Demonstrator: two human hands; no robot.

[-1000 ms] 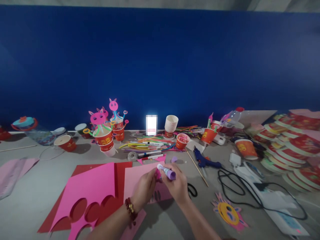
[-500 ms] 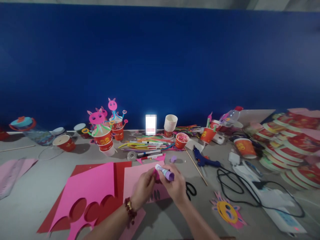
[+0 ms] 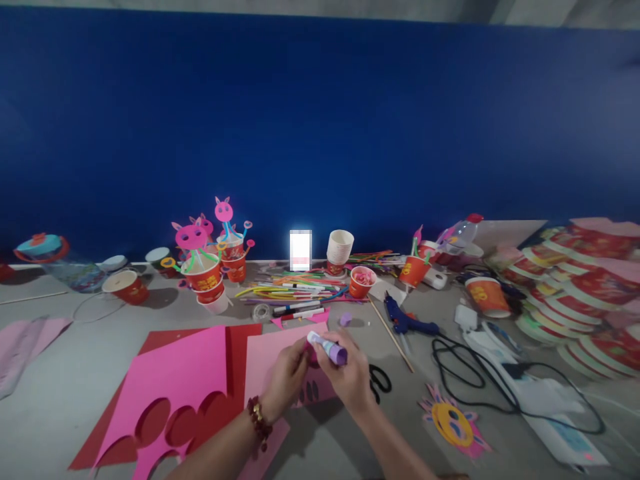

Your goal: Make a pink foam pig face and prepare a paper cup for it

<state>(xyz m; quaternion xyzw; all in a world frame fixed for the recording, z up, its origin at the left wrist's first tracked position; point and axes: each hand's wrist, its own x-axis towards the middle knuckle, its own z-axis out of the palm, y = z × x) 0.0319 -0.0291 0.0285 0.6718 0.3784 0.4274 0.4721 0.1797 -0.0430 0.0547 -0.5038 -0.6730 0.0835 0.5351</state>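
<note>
Between the fingers of my right hand is a purple and white glue stick, its white end tilted toward my left hand. My left hand pinches a small dark pink paper piece, mostly covered by the fingers. Both hands are over a light pink sheet with dark oval marks. A purple cap lies just beyond the hands. Black scissors handles show beside my right wrist.
Left of the hands, a bright pink sheet with round cutouts lies on red paper. Behind are pipe cleaners and decorated cups. On the right are a blue glue gun, a black cable and stacked cups.
The whole view has shifted very slightly. Both hands keep their holds, and the glue stick's white end sits marginally closer to the left fingers.
</note>
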